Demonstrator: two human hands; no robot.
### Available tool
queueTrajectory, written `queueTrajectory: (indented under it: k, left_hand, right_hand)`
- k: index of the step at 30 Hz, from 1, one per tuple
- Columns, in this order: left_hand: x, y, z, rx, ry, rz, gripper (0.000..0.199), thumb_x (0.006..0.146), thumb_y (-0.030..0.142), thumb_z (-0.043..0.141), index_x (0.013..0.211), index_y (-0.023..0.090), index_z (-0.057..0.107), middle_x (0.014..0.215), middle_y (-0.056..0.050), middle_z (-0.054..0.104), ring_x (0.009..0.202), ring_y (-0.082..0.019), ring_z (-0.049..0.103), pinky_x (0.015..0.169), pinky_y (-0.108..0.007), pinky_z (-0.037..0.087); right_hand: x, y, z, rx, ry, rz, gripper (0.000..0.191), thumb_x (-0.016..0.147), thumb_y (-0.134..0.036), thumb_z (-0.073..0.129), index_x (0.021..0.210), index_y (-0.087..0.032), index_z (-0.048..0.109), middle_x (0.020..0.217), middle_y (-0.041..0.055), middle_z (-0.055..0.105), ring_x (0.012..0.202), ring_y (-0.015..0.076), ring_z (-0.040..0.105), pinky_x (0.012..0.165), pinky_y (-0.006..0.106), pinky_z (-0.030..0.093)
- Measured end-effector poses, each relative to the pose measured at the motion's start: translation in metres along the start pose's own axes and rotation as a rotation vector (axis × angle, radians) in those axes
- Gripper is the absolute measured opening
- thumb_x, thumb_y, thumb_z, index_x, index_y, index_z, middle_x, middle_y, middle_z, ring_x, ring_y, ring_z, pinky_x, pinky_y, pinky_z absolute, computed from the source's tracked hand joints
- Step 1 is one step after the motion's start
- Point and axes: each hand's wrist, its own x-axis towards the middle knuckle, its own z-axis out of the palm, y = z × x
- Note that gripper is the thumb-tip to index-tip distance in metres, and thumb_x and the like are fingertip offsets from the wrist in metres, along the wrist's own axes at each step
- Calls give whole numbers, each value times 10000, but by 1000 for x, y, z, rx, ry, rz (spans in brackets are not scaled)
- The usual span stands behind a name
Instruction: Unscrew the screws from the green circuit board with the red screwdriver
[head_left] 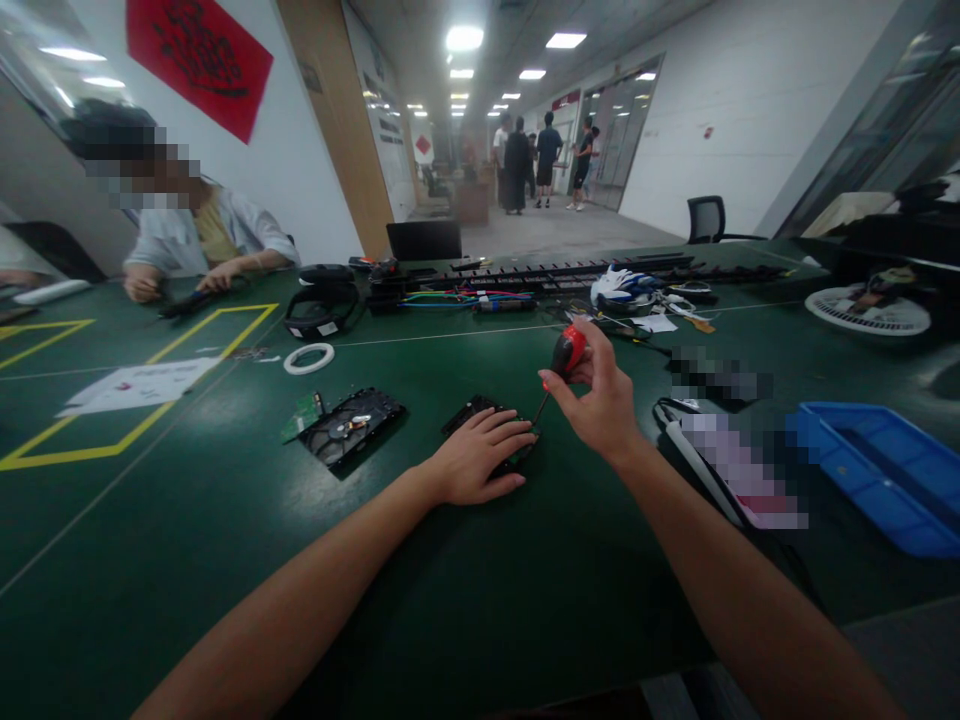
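Note:
My right hand (604, 405) grips a screwdriver (568, 350) with a red and black handle. Its thin shaft slants down to the far right edge of a black device casing (474, 408), where the tip seems to touch. My left hand (484, 458) lies over that casing with fingers stretched out flat, hiding most of it. Some green shows under the fingers at the casing's right side. Farther left, apart from both hands, rests a similar opened black casing (352, 430) with a metal part in its middle. A green circuit board (301, 418) sticks out at its left end.
A white tape ring (309, 359) and a black headset-like strap (322, 303) lie behind the left casing. Cables, strips and a blue-white glove (622, 287) line the table's back. At right are a blue tray (885, 480) and a pale handheld item (705, 460). Another person (217, 235) sits at far left.

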Motion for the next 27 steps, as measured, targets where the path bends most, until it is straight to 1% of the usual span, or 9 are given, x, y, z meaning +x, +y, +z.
queueTrajectory:
  k: [5,9,11,14,16,19,22,25,27]
  left_hand:
    - [0,-1,1,4,5,3,709,1041,603,584,1663,299,429,1700,-99,491,1618,-370,390,1338,-642,271]
    - [0,-3,3,13,8,3,705,1044,625,574,1647,282,448,1717,-113,463,1615,-369,396,1338,-634,279]
    - [-1,-4,5,15,16,-1,709,1040,628,578,1647,284,450,1718,-118,457,1613,-372,401,1335,-637,286]
    - [-1,-4,5,12,21,-4,712,1037,625,584,1649,288,446,1718,-121,456,1611,-377,402,1332,-642,290]
    - [-2,-3,5,12,18,-1,710,1037,624,585,1647,286,449,1719,-123,454,1612,-376,401,1333,-641,288]
    - [-2,-3,4,18,13,-1,709,1038,626,583,1646,285,450,1719,-123,455,1613,-375,400,1336,-641,284]
    - [-2,-4,4,22,10,-2,712,1043,631,574,1652,287,441,1722,-122,450,1617,-370,396,1339,-638,281]
    - [-2,-4,5,24,9,-4,714,1046,636,568,1653,281,442,1724,-126,445,1622,-368,388,1340,-635,281]
    - [-2,-4,5,22,8,-4,711,1046,636,567,1651,282,446,1723,-126,446,1624,-369,385,1338,-636,284]
  right_hand:
    - [1,0,-1,-8,24,0,796,932,-391,801,1627,-322,420,1489,148,664,1009,288,789,844,486,734]
    - [2,-1,-3,69,-9,28,729,992,-320,683,1649,-295,371,1560,174,592,1065,289,801,902,488,726]
    - [2,-1,-3,106,-24,39,734,993,-299,659,1656,-290,347,1528,176,607,1017,267,811,895,471,729]
    - [3,2,-3,81,-13,30,758,956,-343,729,1628,-301,379,1393,144,685,936,249,799,855,466,733]
    - [3,3,-3,62,-1,6,763,931,-374,778,1598,-312,411,1383,135,688,951,256,786,839,472,732]
    - [2,3,-3,47,0,-19,771,916,-395,810,1580,-324,425,1441,138,663,1005,275,776,846,491,729]
    - [2,0,-3,70,-27,-15,741,956,-361,754,1606,-320,400,1442,145,662,1038,284,790,891,491,724]
    - [2,-2,-4,138,-65,5,708,999,-316,670,1634,-307,358,1412,139,679,1051,274,809,912,462,723]
    - [3,-2,-4,132,-60,19,712,986,-336,695,1621,-303,374,1346,121,713,1014,265,813,897,457,726]
